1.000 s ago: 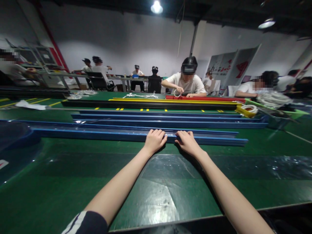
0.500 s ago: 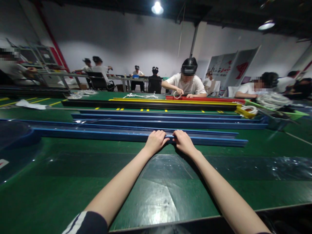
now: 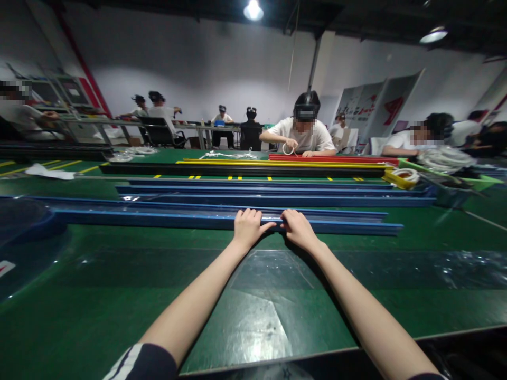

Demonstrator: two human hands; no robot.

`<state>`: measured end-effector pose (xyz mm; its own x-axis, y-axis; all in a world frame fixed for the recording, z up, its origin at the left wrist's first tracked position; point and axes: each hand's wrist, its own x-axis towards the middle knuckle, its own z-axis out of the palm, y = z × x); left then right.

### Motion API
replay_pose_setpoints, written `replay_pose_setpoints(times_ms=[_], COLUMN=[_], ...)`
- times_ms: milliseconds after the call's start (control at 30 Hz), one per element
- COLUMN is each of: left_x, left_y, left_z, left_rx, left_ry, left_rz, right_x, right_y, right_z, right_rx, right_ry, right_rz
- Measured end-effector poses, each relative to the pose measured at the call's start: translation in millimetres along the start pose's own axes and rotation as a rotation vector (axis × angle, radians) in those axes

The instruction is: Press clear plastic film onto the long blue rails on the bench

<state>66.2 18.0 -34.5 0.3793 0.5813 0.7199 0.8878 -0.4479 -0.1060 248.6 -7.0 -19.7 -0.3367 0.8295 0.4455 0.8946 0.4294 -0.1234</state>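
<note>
A long blue channel profile (image 3: 158,217) lies across the green table, its open side up and clear film along it. My left hand (image 3: 249,228) grips its near wall, fingers curled over the top edge and thumb stretched towards the right. Close beside it on the right, my right hand (image 3: 297,228) has its fingers bent over the same wall, the thumb mostly hidden. A wide strip of clear plastic film (image 3: 166,268) lies flat on the table between my forearms and the profile.
More blue profiles (image 3: 301,200) lie behind, then black (image 3: 237,169) and yellow ones (image 3: 277,162). A co-worker (image 3: 304,129) across the table holds a white loop. Far right is a green bin (image 3: 485,182) with coiled white cord. Blue material (image 3: 24,237) bulges at left.
My left hand has slid a little to the left along the profile wall, widening the gap between my hands. The right hand stays at nearly the same spot.
</note>
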Motion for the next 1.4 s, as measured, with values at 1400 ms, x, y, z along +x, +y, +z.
replay_pose_setpoints(times_ms=[1400], left_x=[1.9], left_y=[-4.2], left_z=[-6.5], left_rx=[-0.108], left_ry=[-0.022], left_rz=[0.152], right_x=[-24.9], right_y=[55.5], right_z=[-21.9], right_rx=[0.08], right_ry=[-0.077], right_rz=[0.228])
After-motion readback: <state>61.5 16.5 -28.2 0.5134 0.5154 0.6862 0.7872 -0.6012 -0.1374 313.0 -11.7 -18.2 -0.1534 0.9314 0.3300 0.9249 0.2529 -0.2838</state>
